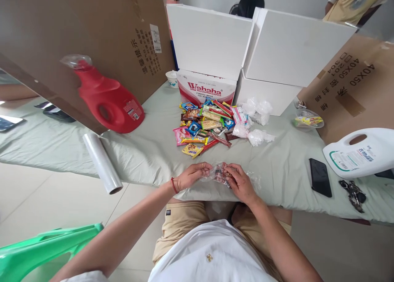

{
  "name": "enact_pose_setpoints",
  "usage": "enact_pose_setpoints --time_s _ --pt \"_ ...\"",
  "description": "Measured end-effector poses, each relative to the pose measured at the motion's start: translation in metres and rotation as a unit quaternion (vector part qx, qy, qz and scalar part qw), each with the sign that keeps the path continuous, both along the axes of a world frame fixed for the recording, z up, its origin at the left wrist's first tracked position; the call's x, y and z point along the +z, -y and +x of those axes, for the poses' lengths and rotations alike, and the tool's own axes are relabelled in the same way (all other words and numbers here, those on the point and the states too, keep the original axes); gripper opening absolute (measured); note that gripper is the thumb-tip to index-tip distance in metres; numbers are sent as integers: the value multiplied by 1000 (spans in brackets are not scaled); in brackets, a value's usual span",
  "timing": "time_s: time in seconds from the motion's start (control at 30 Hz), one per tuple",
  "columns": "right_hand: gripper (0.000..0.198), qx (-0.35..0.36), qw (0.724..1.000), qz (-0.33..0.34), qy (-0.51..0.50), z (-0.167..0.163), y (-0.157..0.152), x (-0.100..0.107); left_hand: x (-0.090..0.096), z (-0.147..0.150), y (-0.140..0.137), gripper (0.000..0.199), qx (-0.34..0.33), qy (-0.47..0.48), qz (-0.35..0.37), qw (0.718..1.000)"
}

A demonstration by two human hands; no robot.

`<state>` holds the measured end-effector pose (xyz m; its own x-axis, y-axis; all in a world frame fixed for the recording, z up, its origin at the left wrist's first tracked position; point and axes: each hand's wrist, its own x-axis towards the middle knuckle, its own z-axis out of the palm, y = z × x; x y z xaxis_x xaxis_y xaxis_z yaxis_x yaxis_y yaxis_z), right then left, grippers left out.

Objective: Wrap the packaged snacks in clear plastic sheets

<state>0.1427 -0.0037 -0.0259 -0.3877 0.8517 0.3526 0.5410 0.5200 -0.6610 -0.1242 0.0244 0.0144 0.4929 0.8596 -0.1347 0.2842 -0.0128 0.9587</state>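
Near the table's front edge, both my hands are on a clear plastic bag with red-wrapped snacks inside. My left hand, with a red cord at the wrist, pinches the bag's left end. Closed over its right side, my right hand presses the red wrappers; their exact kind is too small to make out. More crumpled clear plastic shows beside the right hand. Beyond my hands lies a pile of wrapped snack bars in many colours. Several knotted white plastic bags rest at its right.
A Wahaha carton and white boxes stand behind the pile. At left are a red jug and a plastic film roll. On the right lie a phone, keys, a white jug and a snack bowl.
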Motion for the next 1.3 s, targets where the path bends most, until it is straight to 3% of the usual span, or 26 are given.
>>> enact_pose_setpoints --time_s 0.07,0.17,0.23,0.33,0.5,0.6,0.8,0.93,1.03,1.17,1.3 --pt "40 3 1000 -3 3 0 -1 0 2 -1 -1 48 -29 -14 44 999" --pt "39 -1 1000 -7 6 0 -1 1 -2 -3 -5 58 -71 -127 171 974" --pt "39 -3 1000 -7 4 0 -1 1 -7 -4 -6 44 -68 -182 231 953" --pt "39 -1 1000 -5 1 0 0 0 -12 -3 -7 34 -43 -176 265 947" --pt "39 -1 1000 -8 5 0 -1 0 -17 9 -14 37 9 -140 231 963" --pt "39 -2 1000 -8 0 0 0 0 -23 21 -21 35 56 -166 204 963" --pt "44 -5 1000 -9 -4 -1 1 -2 -26 37 -28 7 132 -279 168 936" --pt "43 2 1000 -16 -5 0 1 -2 -22 40 -27 32 163 -339 150 914" --pt "39 9 999 -28 -16 -1 1 0 -17 41 -26 27 168 -398 124 893" --pt "32 -15 998 -31 -44 -6 0 0 -8 36 -26 12 184 -326 101 922" --pt "36 -58 998 -26 -29 -14 -2 -2 6 30 -27 19 177 -260 98 944"
